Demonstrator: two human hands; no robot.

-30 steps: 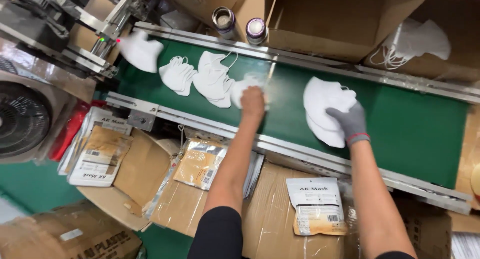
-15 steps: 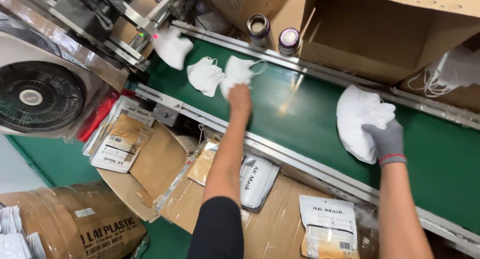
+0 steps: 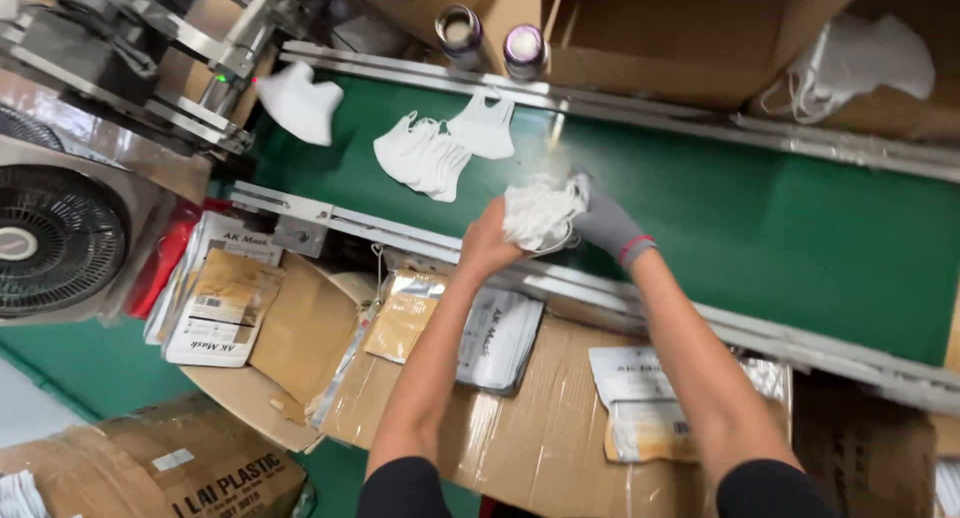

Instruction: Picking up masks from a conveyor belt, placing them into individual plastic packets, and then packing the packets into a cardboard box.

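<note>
At the far left edge of the frame sits a round black fan (image 3: pixel 45 243) in a pale housing, and above it, in the upper left, a metal machine frame (image 3: pixel 170 53) with a white mask (image 3: pixel 300 103) hanging at its outlet. Below the machine, at lower left, a stack of flat mask pouches (image 3: pixel 215 303) lies in an open cardboard box (image 3: pixel 250 398). The green conveyor belt (image 3: pixel 780 243) runs from the upper left toward the right edge, bordered by metal rails. On it, left of centre, a small overlapping pile of loose white masks (image 3: pixel 435 153) lies well apart from the hands. At the upper centre two cylindrical cans (image 3: pixel 490 38) stand just behind the far rail. Near the middle of the frame, over the near edge of the belt, the bare left hand (image 3: pixel 488 243) and the grey-gloved right hand (image 3: pixel 605 218) both close around a bunch of white masks (image 3: pixel 540 213), held between them above the belt. Below them, more pouches (image 3: pixel 500 338) rest on taped cardboard boxes (image 3: pixel 540 438). In the upper right, further white masks (image 3: pixel 860 63) fill an open carton.
</note>
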